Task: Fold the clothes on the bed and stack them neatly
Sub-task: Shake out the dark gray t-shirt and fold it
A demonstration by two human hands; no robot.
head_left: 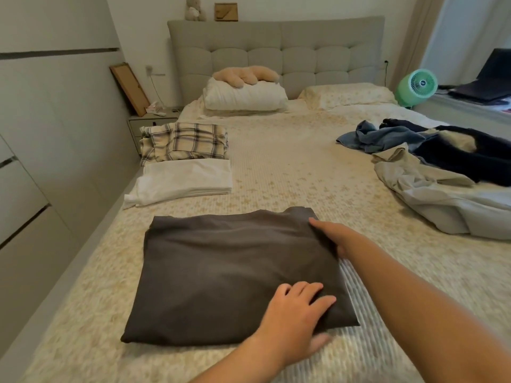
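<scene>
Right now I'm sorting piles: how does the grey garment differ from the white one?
The grey garment is dark, near, with both hands on it; the white garment is pale, farther off, untouched. Grey lies alone; white sits beside a plaid piece. Both are folded flat on the bed.

Open bedspread [290,161] between folded white garment [185,179] and unfolded heap [442,172].
</scene>
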